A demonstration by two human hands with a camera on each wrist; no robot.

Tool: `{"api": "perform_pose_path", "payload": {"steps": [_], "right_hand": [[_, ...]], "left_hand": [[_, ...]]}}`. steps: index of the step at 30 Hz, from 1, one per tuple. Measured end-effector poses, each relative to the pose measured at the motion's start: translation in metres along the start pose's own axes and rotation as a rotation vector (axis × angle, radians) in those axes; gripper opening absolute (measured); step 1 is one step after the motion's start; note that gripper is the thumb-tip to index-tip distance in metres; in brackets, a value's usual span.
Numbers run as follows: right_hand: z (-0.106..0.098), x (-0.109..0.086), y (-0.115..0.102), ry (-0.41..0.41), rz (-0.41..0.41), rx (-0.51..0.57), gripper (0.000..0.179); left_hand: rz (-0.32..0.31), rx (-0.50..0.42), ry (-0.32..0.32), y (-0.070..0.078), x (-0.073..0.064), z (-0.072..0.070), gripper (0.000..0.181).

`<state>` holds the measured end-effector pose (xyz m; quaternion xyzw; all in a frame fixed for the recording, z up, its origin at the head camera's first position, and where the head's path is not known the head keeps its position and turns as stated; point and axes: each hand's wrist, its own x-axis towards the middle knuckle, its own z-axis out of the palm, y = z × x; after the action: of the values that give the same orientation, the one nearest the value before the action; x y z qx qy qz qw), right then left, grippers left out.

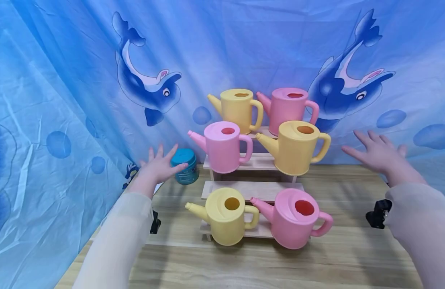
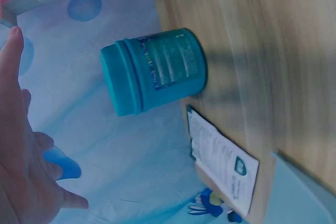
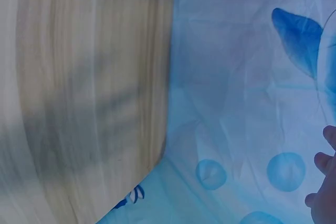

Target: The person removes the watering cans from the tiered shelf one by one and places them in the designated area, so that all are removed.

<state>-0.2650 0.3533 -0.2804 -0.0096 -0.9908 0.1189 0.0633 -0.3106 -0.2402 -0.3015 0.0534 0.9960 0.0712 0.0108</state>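
Note:
Six toy watering cans stand in pairs on a small stepped wooden rack in the head view. On top are a yellow watering can (image 1: 236,114) and a pink one (image 1: 285,112). The middle tier bears a pink can (image 1: 222,150) at left and a yellow can (image 1: 294,152) at right. At the front are a yellow can (image 1: 226,224) and a pink can (image 1: 292,226). My left hand (image 1: 159,168) is raised with fingers spread, near a teal lidded jar (image 1: 186,172). Out to the right, my right hand (image 1: 379,154) is also spread and holds nothing.
The rack (image 1: 251,190) stands on a wood-grain table (image 1: 193,265). Blue curtains (image 1: 222,48) printed with dolphins hang behind and to the left. A white printed packet (image 2: 223,161) lies beyond the jar in the left wrist view.

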Motion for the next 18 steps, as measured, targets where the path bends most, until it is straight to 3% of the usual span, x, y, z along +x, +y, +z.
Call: {"api": "perform_pose_path", "payload": {"steps": [7,18], "right_hand": [[-0.01,0.004,-0.011,0.02,-0.003,0.096,0.088],[-0.02,0.009,-0.026,0.002,-0.014,0.235,0.087]], "left_hand": [[0.036,-0.028,0.021,-0.004,-0.006,0.01,0.093],[0.1,-0.148,0.043,-0.016,-0.017,0.031,0.087]]}}
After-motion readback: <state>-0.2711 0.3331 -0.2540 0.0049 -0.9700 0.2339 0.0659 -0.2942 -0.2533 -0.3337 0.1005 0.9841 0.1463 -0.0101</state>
